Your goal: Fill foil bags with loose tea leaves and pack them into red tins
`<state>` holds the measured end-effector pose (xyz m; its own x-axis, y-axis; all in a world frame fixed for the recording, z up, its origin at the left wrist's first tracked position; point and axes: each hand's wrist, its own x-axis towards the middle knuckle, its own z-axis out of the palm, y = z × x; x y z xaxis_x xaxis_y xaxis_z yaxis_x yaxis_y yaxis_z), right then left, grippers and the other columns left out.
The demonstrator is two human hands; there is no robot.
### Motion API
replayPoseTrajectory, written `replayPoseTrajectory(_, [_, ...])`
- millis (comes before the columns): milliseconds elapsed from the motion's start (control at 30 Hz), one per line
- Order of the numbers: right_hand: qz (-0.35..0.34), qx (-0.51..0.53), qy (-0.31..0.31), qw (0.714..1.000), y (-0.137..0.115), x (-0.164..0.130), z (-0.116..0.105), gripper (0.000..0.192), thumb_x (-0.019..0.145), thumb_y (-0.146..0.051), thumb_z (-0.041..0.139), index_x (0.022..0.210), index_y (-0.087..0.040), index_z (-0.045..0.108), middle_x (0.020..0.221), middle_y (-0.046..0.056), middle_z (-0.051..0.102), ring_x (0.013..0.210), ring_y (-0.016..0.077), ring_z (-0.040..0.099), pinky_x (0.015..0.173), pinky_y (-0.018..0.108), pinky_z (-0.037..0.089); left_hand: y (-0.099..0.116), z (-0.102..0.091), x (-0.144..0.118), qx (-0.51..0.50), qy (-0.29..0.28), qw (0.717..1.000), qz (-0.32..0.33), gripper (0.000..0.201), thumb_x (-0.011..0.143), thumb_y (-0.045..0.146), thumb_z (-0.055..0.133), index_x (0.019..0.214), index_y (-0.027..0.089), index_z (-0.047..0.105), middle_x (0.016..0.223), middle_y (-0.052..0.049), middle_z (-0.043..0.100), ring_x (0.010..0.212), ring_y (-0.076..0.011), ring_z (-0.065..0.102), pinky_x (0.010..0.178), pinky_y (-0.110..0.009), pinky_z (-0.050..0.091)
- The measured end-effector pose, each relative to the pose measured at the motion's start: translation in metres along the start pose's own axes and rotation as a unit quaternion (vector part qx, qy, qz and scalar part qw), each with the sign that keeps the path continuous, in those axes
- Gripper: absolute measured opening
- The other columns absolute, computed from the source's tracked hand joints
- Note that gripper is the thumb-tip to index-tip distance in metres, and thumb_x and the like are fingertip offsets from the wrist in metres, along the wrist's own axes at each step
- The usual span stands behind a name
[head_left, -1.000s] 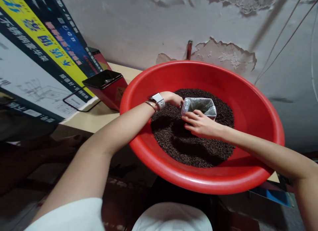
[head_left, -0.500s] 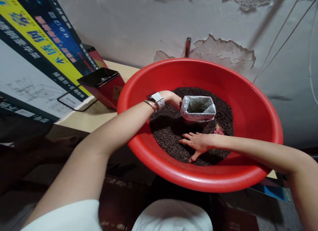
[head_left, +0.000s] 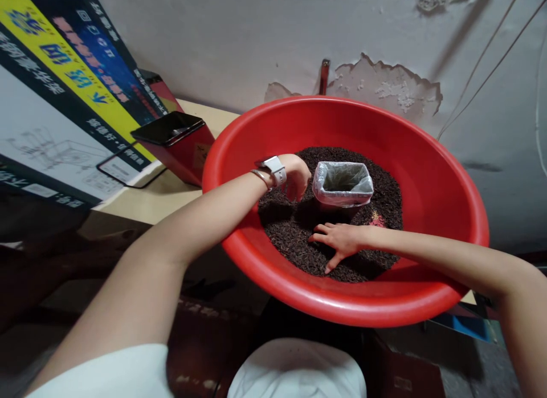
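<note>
A big red plastic basin (head_left: 427, 158) holds a heap of dark loose tea leaves (head_left: 294, 238). A small box lined with a clear plastic bag (head_left: 342, 184) stands upright in the heap, its mouth open upward. My left hand (head_left: 296, 175), with a white watch and a bangle on the wrist, is curled just left of the box, fingers down in the leaves. My right hand (head_left: 337, 243) lies flat with fingers spread on the leaves in front of the box, holding nothing.
The basin rests on a pale table (head_left: 162, 195) against a peeling wall. A black phone (head_left: 167, 128) lies on a red box (head_left: 188, 150) at the left, beside a large printed carton (head_left: 55, 101). A white round object (head_left: 297, 369) sits below the basin.
My right hand let go of the bagged box and dropped onto the leaves in front of it. My left hand curled and shifted slightly down beside the box.
</note>
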<state>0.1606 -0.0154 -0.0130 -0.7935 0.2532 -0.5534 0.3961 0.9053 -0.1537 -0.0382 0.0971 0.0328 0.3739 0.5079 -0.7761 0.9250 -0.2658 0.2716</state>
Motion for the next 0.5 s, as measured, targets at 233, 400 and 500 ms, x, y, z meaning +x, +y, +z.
replayPoseTrajectory(233, [-0.002,0.009,0.012,1.000,0.003,0.002,0.001,0.098,0.071,-0.063,0.073,0.149,-0.015,0.038,0.150,0.025,0.035,0.135,0.0415,0.042,0.105,0.051,0.043,0.016,0.034,0.036,0.004,-0.110,0.991,-0.073,0.024,0.042,0.020,0.084,0.065,0.021,0.078,0.065,-0.011,0.072,0.091,-0.0421,0.067,0.083,-0.053,0.052])
replayPoseTrajectory(400, [-0.001,0.004,0.000,1.000,0.003,0.002,-0.001,0.096,0.076,-0.065,0.068,0.151,-0.016,0.035,0.152,0.024,0.032,0.138,0.0397,0.039,0.107,0.049,0.041,0.017,0.054,0.061,0.010,-0.077,0.986,-0.149,0.021,0.040,0.017,0.086,0.056,0.016,0.073,0.060,-0.014,0.068,0.095,-0.0453,0.065,0.088,-0.054,0.052])
replayPoseTrajectory(500, [-0.005,0.005,0.000,1.000,0.005,0.003,-0.001,0.096,0.076,-0.065,0.067,0.151,-0.015,0.034,0.153,0.024,0.032,0.138,0.0398,0.040,0.107,0.049,0.041,0.011,0.061,0.065,0.006,-0.070,0.984,-0.161,0.026,0.041,0.019,0.088,0.064,0.018,0.077,0.068,-0.013,0.071,0.095,-0.0458,0.065,0.087,-0.057,0.052])
